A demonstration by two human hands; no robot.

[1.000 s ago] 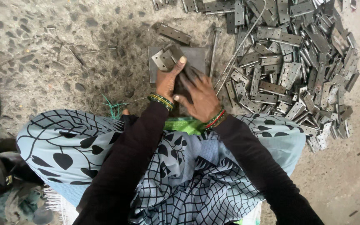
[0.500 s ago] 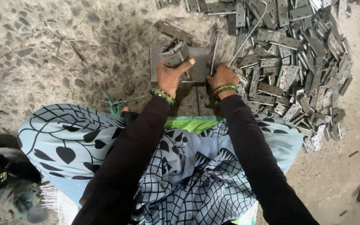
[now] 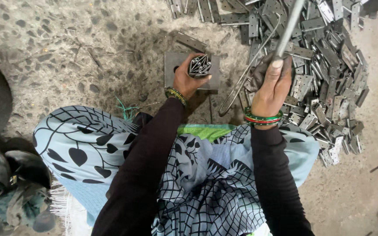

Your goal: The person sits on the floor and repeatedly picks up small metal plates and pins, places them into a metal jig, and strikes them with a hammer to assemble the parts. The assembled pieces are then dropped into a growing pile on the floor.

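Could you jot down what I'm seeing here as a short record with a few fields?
Setting: person seated on a speckled stone floor
Left hand: holds a small metal hinge on a square steel block
Right hand: raised, gripping a metal rod
Beside the right hand: bent wire loop, big pile of metal hinges
Wrists: green and red bangles

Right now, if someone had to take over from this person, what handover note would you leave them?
Left hand: closed on a stacked bunch of metal hinges, held on the square steel block on the floor.
Right hand: gripping a metal rod, raised above the pile.
Loose hinge pile: on the floor, to the right.
Bent wire loop: between the block and the pile.
Done: one bunch gathered on the block.
Left: the large pile is unsorted.
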